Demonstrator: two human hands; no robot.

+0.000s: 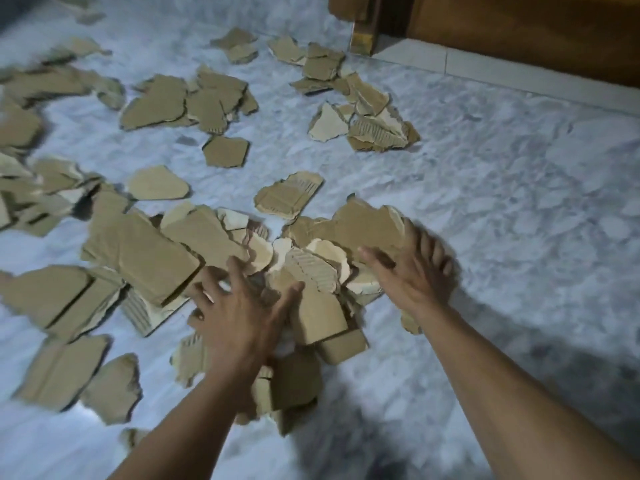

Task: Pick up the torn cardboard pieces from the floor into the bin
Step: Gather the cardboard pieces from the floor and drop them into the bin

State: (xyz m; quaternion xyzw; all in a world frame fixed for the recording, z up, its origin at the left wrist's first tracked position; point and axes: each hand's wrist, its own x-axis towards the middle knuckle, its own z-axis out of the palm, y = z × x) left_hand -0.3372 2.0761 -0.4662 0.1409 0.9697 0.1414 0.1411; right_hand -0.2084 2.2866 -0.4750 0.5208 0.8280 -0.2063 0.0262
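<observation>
Left edge was smeared: pieces (41, 83) there blurred and cut by the frame. Right hand (412, 271) also motion-blurred; fingers looked straight, laid against the right side of the pile (311, 268). Left hand (239, 310) was splayed wide on the pile's near side, covering some pieces. Neither hand showed a clear grip. More pieces lay scattered left, centre and back. Floor (502, 188) was grey-white marble. Brown wood panel (519, 29) and pale tile strip (450, 60) stood top right.
</observation>
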